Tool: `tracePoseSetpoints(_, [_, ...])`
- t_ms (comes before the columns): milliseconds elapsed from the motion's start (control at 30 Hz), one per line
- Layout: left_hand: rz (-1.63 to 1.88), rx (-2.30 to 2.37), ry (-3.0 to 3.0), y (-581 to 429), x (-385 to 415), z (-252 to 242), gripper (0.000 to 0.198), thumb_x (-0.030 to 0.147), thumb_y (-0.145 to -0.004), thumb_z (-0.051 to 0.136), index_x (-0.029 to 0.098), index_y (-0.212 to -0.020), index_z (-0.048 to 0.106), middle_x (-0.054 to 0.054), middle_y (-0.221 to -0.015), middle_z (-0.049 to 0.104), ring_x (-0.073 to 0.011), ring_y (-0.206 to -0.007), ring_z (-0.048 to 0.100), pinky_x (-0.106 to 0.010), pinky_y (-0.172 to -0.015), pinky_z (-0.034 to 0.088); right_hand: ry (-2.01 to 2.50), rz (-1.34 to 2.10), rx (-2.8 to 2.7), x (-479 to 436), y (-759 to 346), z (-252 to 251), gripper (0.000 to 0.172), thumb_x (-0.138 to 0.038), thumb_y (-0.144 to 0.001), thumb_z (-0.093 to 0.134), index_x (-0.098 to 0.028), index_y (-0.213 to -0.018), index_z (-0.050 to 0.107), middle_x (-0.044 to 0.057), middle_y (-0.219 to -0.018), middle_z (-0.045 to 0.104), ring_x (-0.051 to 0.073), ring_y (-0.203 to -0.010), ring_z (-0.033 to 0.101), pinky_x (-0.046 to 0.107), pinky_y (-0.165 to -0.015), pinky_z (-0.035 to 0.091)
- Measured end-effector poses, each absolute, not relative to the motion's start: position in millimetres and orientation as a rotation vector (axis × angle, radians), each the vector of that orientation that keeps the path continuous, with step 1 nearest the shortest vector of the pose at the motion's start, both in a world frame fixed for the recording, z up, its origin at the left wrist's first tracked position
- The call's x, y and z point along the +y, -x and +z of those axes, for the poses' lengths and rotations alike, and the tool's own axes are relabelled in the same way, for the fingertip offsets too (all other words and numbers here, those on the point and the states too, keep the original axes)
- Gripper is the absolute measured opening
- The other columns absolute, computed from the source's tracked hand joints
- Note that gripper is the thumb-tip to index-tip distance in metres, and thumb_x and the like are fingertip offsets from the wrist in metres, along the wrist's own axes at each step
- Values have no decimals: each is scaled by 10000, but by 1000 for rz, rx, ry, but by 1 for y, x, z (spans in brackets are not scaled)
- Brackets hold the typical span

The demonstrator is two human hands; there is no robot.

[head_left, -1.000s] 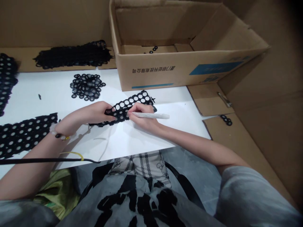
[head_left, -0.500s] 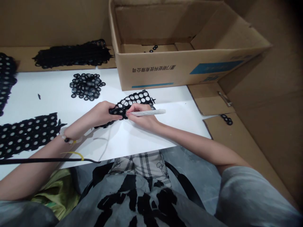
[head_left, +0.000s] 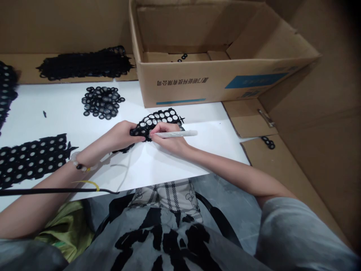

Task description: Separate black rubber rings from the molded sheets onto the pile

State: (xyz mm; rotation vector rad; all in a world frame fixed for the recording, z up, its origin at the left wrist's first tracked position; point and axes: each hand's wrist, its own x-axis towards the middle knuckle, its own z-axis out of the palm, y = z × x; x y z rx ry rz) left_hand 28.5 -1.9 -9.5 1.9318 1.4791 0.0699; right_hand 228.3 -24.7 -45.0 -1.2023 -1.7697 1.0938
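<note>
A black rubber sheet full of round holes [head_left: 158, 119] lies on the white table [head_left: 175, 162] in front of me. My left hand [head_left: 122, 134] is closed on its near left end and lifts it slightly. My right hand [head_left: 169, 140] pinches a white pen-like tool [head_left: 176, 133], its tip pressed against the sheet beside my left fingers. A pile of loose black rings [head_left: 103, 102] lies to the far left of the sheet.
An open cardboard box [head_left: 220, 81] stands just behind the sheet, a few rings inside. More punched black sheets lie at left [head_left: 31, 160] and at the back [head_left: 84, 64]. Two rings [head_left: 267, 142] rest on cardboard at right. A black cable [head_left: 56, 191] runs along the near table edge.
My left hand has gathered the sheet's near end and raised it, so the sheet now looks shorter and bunched. The tool has shifted slightly left with my right hand.
</note>
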Motion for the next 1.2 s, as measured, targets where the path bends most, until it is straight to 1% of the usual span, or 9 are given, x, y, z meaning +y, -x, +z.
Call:
tracePoseSetpoints(200, [-22,1474,-1905,-28,-1,-1,321,503,-705,637,189,-691,574,12,-608,579,-131,-535,485,-244,-487,347,1168,1093,-1765,-25,-228,-43,88,-243,-773,636,-183,-709,645,-17,-682,654,111,-634,553,262,-591,391])
tracePoseSetpoints(333, [-75,1512,-1941,-26,0,2,356,539,-705,631,188,-694,577,4,-590,584,-135,-520,478,-250,-470,337,1180,1084,-1783,-26,-228,-42,94,-248,-786,630,-184,-719,648,-17,-684,655,110,-635,558,259,-587,388])
tracePoseSetpoints(500, [-40,1504,-1927,-27,1,-2,341,520,-696,616,179,-705,591,-8,-624,600,-142,-562,497,-245,-493,346,1197,1097,-1819,-25,-228,-43,103,-260,-797,624,-184,-729,641,-15,-693,657,111,-642,563,260,-594,392])
tracePoseSetpoints(633, [34,1513,-1852,-27,0,-6,320,492,-671,632,180,-672,560,8,-592,534,-128,-541,452,-240,-476,312,1189,1069,-1848,-25,-227,-43,97,-236,-803,614,-179,-729,634,-22,-678,651,102,-620,548,262,-607,394])
tracePoseSetpoints(733, [83,1459,-1719,-25,1,-8,306,477,-669,649,188,-717,563,25,-590,487,-112,-516,404,-236,-463,291,1210,1020,-1878,-27,-225,-42,100,-214,-813,593,-178,-727,630,-20,-690,661,100,-618,543,264,-617,393])
tracePoseSetpoints(800, [85,1387,-1640,-24,1,-9,306,481,-681,655,196,-751,571,36,-582,457,-103,-500,371,-235,-457,279,1213,1000,-1897,-28,-224,-41,99,-213,-814,590,-178,-731,630,-15,-703,671,104,-627,554,263,-611,390])
tracePoseSetpoints(900, [38,1342,-1646,-24,2,-8,312,492,-691,664,202,-717,549,42,-563,426,-97,-486,342,-239,-450,261,1205,957,-1910,-28,-223,-41,113,-220,-817,588,-178,-720,627,-11,-701,673,109,-637,567,262,-609,386])
tracePoseSetpoints(1100, [-34,1424,-1831,-17,8,0,333,507,-663,660,203,-619,530,37,-533,479,-112,-488,394,-247,-463,288,1155,1017,-1786,-25,-228,-46,98,-236,-789,607,-181,-710,625,-13,-690,658,113,-623,557,257,-595,395])
tracePoseSetpoints(1200, [-27,1521,-1965,-12,12,4,310,497,-657,643,200,-618,562,24,-531,544,-132,-497,454,-252,-471,305,1164,1054,-1652,-22,-230,-49,78,-221,-758,619,-179,-693,619,-12,-700,656,121,-645,566,256,-603,410])
